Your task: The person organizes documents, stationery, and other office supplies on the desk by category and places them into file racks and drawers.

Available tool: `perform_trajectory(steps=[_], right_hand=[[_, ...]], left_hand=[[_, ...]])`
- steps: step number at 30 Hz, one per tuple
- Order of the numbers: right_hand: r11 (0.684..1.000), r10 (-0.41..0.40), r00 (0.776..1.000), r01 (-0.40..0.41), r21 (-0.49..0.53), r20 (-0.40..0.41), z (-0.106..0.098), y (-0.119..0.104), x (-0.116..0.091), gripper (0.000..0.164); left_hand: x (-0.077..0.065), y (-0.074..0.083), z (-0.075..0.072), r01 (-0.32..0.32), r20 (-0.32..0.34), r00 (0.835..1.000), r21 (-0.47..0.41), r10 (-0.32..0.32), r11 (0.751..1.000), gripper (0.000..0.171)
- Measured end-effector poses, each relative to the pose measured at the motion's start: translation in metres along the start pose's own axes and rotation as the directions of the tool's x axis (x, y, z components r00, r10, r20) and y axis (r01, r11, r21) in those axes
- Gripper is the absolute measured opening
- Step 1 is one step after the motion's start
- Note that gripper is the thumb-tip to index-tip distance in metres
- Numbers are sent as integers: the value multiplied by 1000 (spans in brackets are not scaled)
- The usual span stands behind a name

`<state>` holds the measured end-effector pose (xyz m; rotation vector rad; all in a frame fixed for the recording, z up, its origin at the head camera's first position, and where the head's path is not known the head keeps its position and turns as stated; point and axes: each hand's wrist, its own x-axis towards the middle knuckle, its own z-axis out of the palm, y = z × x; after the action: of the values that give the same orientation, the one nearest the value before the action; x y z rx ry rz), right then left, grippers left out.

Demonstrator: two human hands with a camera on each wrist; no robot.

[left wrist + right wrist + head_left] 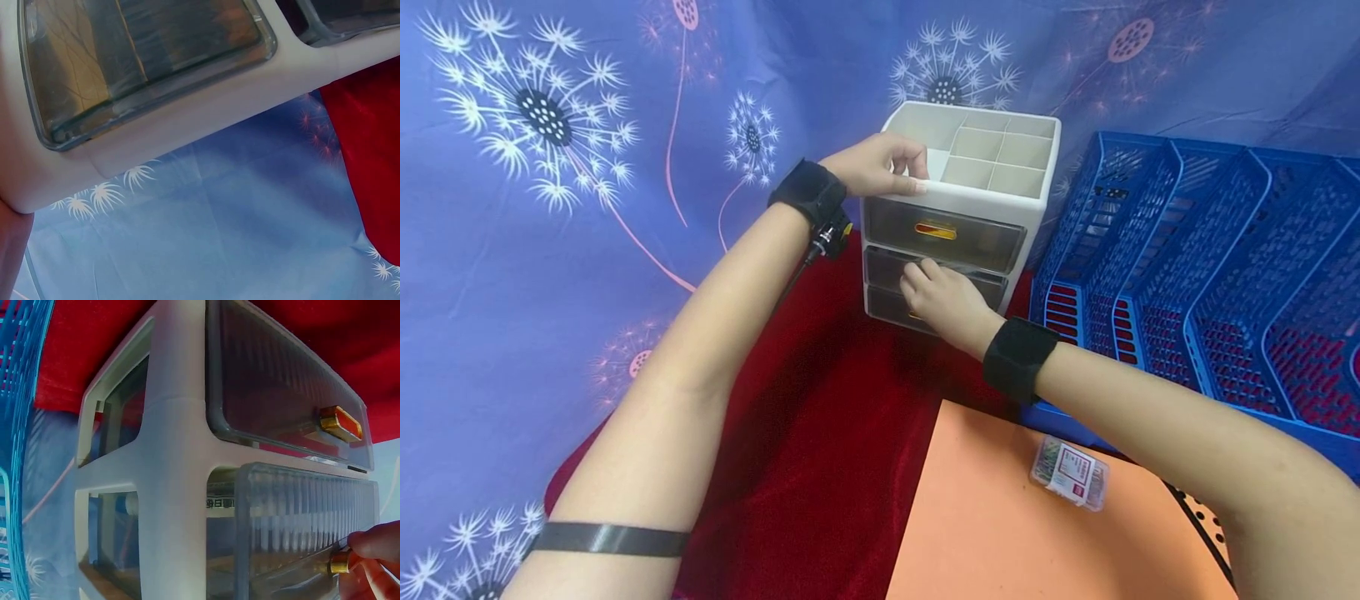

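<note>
A white desktop drawer organizer (1037, 221) stands against the patterned cloth, with an open divided tray on top and smoky clear drawers below. My left hand (880, 164) grips the front rim of its top tray, fingers curled over the inside. My right hand (951, 307) is at the middle drawer (887, 268). In the right wrist view, thumb and fingers pinch that drawer's gold handle (339, 562), and the drawer stands a little out from the frame. Something with printed characters (220, 503) shows in the gap behind its front. The top drawer (970, 242) is closed.
A blue plastic file rack (1187, 317) stands to the right of the organizer. On an orange mat (985, 517) lies a small clear box with a white label (1070, 473). Red cloth (827, 417) covers the surface, and blue dandelion-print fabric (625, 167) hangs behind and at left.
</note>
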<state>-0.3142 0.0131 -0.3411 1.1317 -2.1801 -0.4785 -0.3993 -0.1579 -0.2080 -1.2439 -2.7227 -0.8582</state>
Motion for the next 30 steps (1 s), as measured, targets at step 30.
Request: perform_trajectory(steps=[30], right_hand=[[977, 39, 994, -58, 205, 98, -3, -21, -4, 32]], left_hand=[[-2, 1, -2, -6, 8, 1000, -4, 6, 1000, 10]])
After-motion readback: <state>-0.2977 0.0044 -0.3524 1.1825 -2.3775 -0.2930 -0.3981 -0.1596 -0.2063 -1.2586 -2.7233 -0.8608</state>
